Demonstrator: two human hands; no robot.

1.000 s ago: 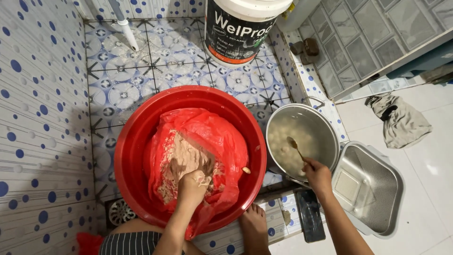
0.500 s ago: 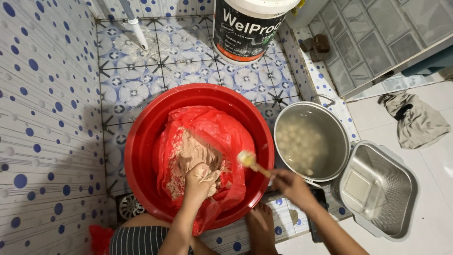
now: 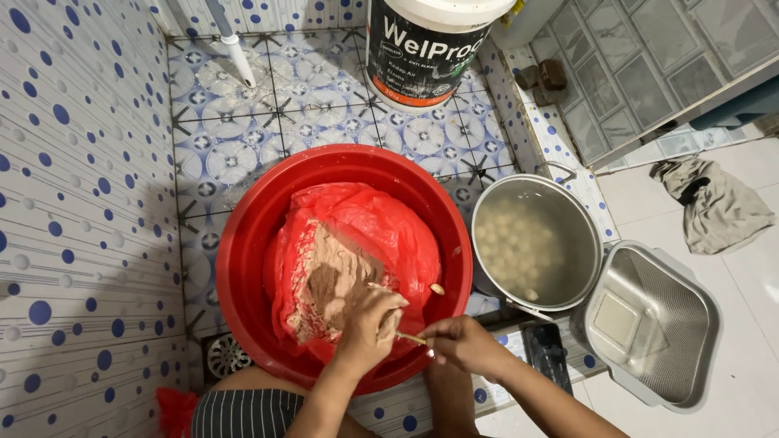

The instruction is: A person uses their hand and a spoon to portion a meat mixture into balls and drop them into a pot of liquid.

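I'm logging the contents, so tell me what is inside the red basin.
The red basin holds a red plastic bag with brownish paste on it. Whatever lies beneath the bag is covered.

Left hand (image 3: 369, 323) curled in a loose grip, right hand (image 3: 462, 345) pinched shut just beside it, forearms converging
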